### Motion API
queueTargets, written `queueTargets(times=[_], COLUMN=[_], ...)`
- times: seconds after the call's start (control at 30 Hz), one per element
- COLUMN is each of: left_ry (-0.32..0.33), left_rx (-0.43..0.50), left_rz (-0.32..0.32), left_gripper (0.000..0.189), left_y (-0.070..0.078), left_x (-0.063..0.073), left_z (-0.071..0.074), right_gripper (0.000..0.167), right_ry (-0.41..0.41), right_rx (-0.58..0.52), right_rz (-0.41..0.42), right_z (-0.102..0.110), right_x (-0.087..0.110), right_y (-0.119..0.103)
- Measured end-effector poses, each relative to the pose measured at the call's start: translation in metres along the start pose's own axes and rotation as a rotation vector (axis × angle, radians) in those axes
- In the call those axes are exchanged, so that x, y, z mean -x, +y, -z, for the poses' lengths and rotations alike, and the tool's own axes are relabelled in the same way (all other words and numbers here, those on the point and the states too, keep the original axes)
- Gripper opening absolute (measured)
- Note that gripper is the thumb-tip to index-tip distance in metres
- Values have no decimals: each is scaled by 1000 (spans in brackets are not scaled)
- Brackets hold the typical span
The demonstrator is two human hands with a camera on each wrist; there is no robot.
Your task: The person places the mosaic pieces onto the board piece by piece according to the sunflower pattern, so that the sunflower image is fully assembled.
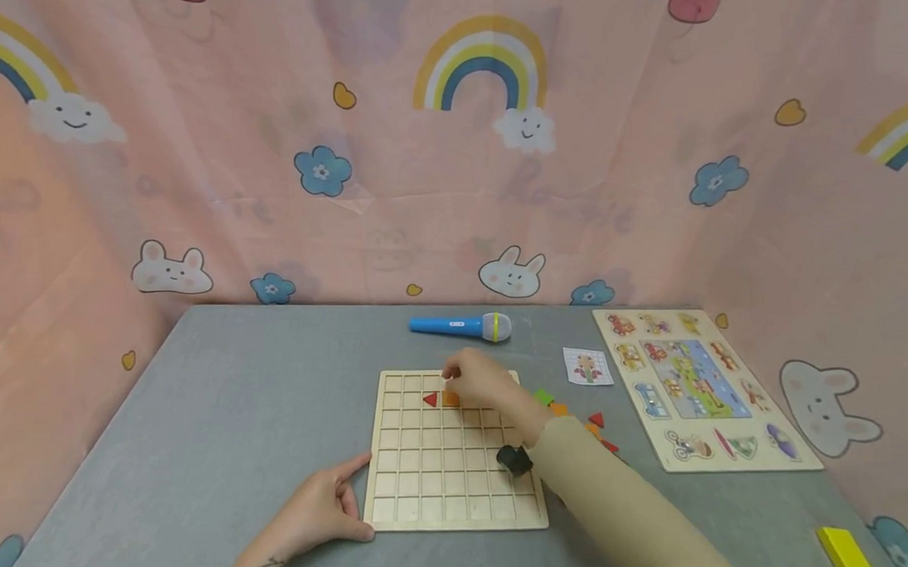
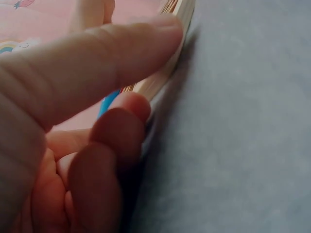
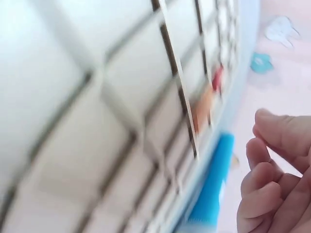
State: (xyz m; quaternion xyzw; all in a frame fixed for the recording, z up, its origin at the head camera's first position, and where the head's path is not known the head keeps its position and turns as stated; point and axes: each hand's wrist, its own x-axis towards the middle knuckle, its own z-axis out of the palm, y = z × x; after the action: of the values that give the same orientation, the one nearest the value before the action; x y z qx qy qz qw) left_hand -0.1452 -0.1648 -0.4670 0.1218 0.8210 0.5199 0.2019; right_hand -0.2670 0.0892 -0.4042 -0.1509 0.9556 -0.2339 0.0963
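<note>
A square wooden grid board (image 1: 419, 485) lies on the grey table. My left hand (image 1: 322, 509) rests at its near left corner, with the thumb (image 2: 150, 41) against the edge and index finger stretched to the left side; the other fingers fold inward. Over the far rows reaches my right hand (image 1: 480, 378), its fingers (image 3: 262, 194) curled and thumb close to them, with nothing visible between. A red triangle (image 1: 430, 399) and an orange square (image 1: 450, 398) sit side by side in grid cells just below the right fingertips.
Right of the board lie a green piece (image 1: 543, 395), an orange piece (image 1: 558, 409) and red triangles (image 1: 596, 419), partly behind the sleeve. A pattern card (image 1: 588, 366), a picture puzzle board (image 1: 658, 451), a blue microphone (image 1: 455, 326) and a yellow block (image 1: 842, 548) are also there.
</note>
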Motion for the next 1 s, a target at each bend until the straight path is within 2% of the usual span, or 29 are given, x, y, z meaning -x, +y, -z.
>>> queueTargets(times=[0.13,0.27,0.47,0.6,0.87,1.0], left_ry=[0,2,-13,-28,-55,-45], left_rx=[-15,-45,8,44,77,74], left_rz=[1,-3,10,19,18,13], left_gripper=[101,101,102,102,101,102], left_y=[1,0,0,-1,-2,-2], left_x=[0,1,0,0,0,0], left_z=[1,3,4,4,4,3], right_gripper=[18,22,12,8,6,3], right_ry=[61,98,42,-4,21,23], right_rx=[-10,103,187,201,233,206], right_rz=[-111,-230,-394,-445,-399,-404], right_z=[26,45,53,50,43,43], right_x=[16,38,69,82,92,91], right_y=[36,78,122,129,130,135])
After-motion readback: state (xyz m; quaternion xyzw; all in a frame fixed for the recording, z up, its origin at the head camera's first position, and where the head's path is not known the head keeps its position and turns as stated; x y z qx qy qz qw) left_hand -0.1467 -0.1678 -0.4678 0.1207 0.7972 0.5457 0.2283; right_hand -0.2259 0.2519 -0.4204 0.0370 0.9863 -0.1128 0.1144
